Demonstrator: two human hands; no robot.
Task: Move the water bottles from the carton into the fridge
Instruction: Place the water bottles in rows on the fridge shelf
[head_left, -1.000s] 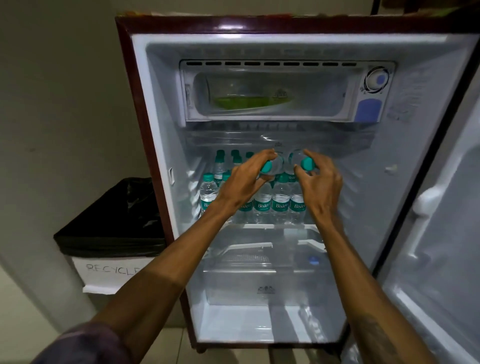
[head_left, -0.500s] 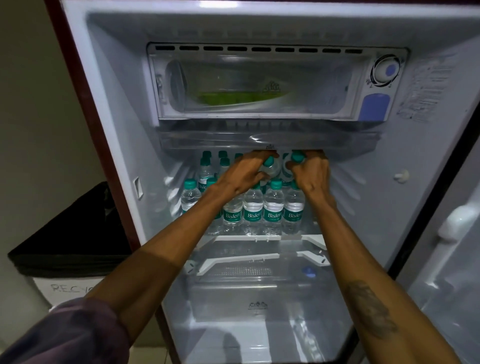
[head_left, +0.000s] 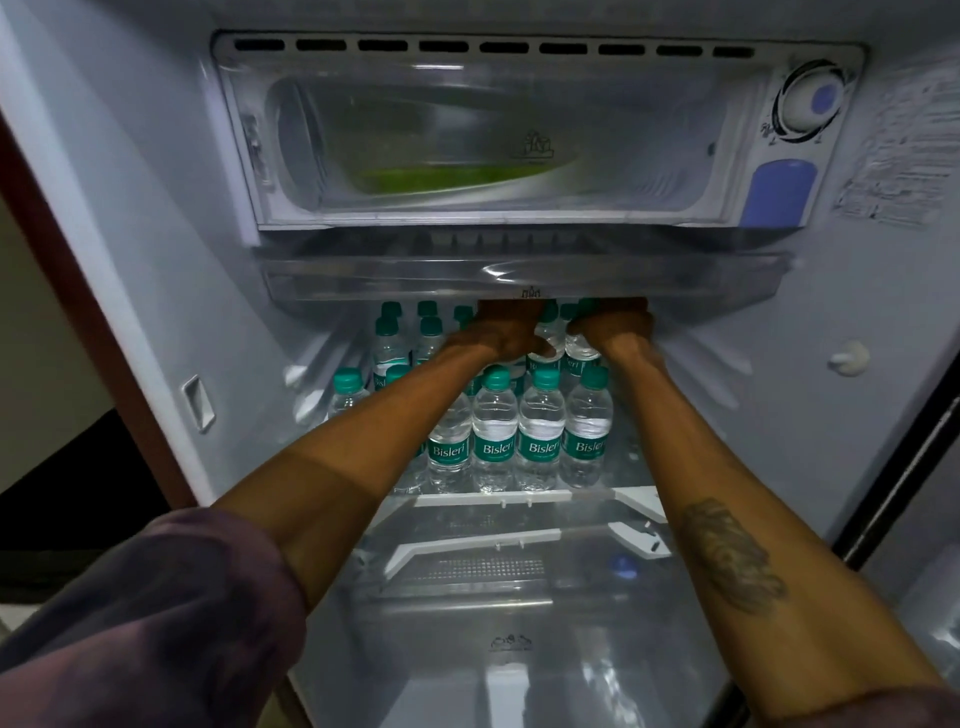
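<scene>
Reaching deep into the fridge (head_left: 130, 208) under its tray (head_left: 415, 283), the left hand (head_left: 504, 332) grips 1 bottle (head_left: 550, 332) and the right hand (head_left: 615, 325) a 2nd bottle (head_left: 582, 348), held high, seemingly to clear the rows (head_left: 493, 431) standing on the shelf (head_left: 488, 498).

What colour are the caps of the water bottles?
The caps are teal green, clearest in the head view.

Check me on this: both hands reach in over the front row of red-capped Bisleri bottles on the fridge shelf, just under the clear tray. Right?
Not quite: the caps are green, not red, as the head view shows. The rest holds: the left hand and the right hand reach in over the front row of Bisleri bottles on the fridge shelf, just under the clear tray.
</scene>
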